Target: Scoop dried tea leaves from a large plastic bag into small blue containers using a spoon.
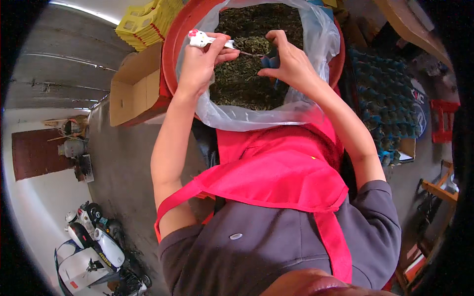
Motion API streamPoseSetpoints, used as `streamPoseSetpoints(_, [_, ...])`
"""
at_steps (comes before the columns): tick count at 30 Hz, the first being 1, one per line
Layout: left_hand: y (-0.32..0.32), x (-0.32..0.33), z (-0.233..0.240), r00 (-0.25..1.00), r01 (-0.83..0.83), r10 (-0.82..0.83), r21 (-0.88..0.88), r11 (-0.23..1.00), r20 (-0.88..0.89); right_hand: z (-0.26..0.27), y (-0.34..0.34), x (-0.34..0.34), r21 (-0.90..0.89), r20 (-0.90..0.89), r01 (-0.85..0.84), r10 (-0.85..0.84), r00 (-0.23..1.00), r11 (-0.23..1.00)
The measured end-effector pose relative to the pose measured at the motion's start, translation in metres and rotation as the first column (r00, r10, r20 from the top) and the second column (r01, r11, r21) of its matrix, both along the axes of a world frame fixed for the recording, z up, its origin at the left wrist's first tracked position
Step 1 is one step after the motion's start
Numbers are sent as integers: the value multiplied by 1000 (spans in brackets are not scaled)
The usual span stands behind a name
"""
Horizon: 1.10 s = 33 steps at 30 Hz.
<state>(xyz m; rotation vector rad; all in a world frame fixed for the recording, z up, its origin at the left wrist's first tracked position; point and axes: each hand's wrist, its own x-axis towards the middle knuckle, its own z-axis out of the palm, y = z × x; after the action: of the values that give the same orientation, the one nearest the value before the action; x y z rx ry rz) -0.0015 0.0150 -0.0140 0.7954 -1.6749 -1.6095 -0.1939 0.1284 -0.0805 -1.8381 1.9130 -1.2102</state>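
Observation:
A red round tub (171,55) lined with a clear plastic bag (237,120) stands before me, filled with dark green dried plant material (240,87). Above it, my left hand (213,51) holds a small tool by its white cat-head handle (199,39); the tool's thin end points towards my right hand. My right hand (290,61) is curved around a small blue bag (271,62), thumb and fingers on either side. Paler green dried leaves (253,45) show between the hands, at the bag's opening or just behind it; I cannot tell which.
An open cardboard box (135,92) stands left of the tub, with stacked yellow packets (142,26) behind it. At right are many small dark blue bundles (385,100) in a box, and a red plastic stool (441,120). A scooter (98,240) is parked at lower left.

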Motion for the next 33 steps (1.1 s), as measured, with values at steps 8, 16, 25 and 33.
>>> streamPoseSetpoints(8, [-4,-16,18,931,230,-136,-256,939,338,-7,0,-2,11,-8,-9,9,1000,1000])
streamPoseSetpoints(16, [-1,-58,24,737,564,-142,-487,667,661,-9,3,-4,0,-13,-58,58,998,998])
streamPoseSetpoints(25, [1,-74,25,674,659,-129,-512,551,727,-11,5,-5,-256,-49,-96,86,995,962])
streamPoseSetpoints(33, [-1,-67,42,705,612,-61,-562,557,707,-8,8,-4,-224,-28,-158,155,987,962])
